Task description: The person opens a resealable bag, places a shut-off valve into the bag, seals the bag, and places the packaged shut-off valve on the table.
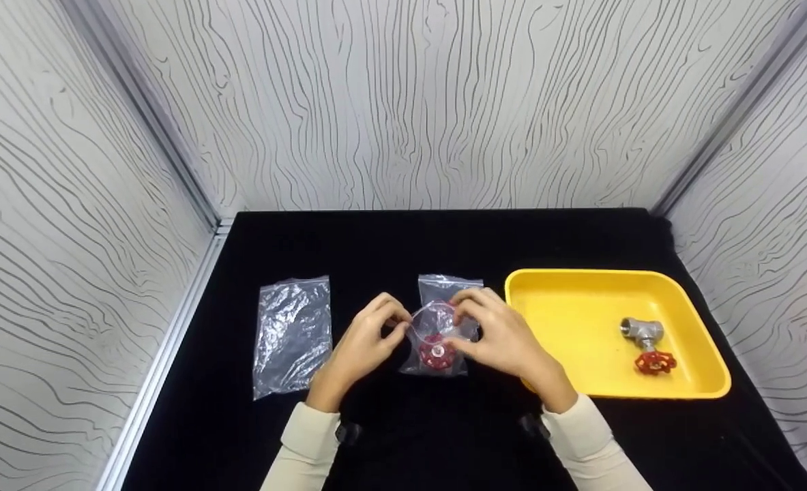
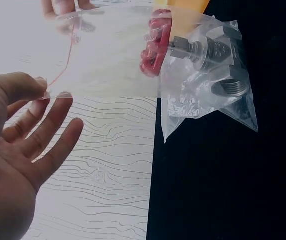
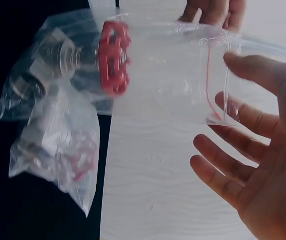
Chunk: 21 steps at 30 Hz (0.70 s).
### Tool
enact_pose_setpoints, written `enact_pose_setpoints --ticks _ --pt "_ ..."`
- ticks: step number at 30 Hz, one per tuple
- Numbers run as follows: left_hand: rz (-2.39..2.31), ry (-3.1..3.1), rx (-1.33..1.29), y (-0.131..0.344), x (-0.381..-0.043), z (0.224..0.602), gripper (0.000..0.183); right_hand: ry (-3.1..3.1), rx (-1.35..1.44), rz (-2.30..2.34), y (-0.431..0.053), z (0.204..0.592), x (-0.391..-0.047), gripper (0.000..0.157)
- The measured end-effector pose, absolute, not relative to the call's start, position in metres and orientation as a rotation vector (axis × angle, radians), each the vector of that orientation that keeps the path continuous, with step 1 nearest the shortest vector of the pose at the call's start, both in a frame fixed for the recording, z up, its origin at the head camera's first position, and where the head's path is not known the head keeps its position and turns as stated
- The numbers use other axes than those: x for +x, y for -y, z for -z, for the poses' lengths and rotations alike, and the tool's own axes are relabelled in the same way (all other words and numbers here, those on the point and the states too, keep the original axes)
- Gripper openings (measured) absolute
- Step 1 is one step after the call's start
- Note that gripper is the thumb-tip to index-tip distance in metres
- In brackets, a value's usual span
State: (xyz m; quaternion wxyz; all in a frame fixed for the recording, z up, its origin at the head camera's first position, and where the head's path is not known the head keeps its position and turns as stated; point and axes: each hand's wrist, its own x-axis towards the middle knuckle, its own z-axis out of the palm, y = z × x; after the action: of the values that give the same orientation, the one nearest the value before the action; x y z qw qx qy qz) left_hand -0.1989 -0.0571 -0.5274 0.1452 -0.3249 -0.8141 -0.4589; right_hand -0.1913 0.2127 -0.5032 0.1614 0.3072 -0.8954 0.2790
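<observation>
A clear zip bag is held up with its mouth spread into a loop and a red line along its top. Inside it, at the bottom, lies a metal valve with a red handwheel. My left hand pinches the left side of the mouth between thumb and forefinger, other fingers spread. At the opposite side, my right hand holds the rim, thumb and forefinger apart at the film. Just behind lies another clear bag; in the right wrist view this second bag contains another red-wheeled valve.
A flat clear zip bag lies to the left on the black cloth. To the right stands a yellow tray, a loose red-wheeled valve in its right half. Patterned white panels enclose the back and sides.
</observation>
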Motion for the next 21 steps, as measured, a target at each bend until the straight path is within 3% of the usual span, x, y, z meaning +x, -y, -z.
enact_pose_setpoints --ticks 5,13,17,21 --pt "1.323 2.339 -0.93 0.056 -0.201 0.529 0.012 2.575 0.944 -0.708 -0.196 0.505 -0.194 0.046" --pt "1.347 2.33 -0.914 0.052 -0.201 0.532 0.017 2.532 0.937 -0.719 -0.181 0.507 -0.204 0.016" --pt "1.405 2.343 -0.88 0.051 -0.202 0.533 0.024 2.566 0.9 -0.778 -0.18 0.506 -0.205 0.013" --pt "1.449 2.394 -0.814 0.05 -0.202 0.534 0.012 2.564 0.887 -0.808 -0.179 0.507 -0.205 0.012"
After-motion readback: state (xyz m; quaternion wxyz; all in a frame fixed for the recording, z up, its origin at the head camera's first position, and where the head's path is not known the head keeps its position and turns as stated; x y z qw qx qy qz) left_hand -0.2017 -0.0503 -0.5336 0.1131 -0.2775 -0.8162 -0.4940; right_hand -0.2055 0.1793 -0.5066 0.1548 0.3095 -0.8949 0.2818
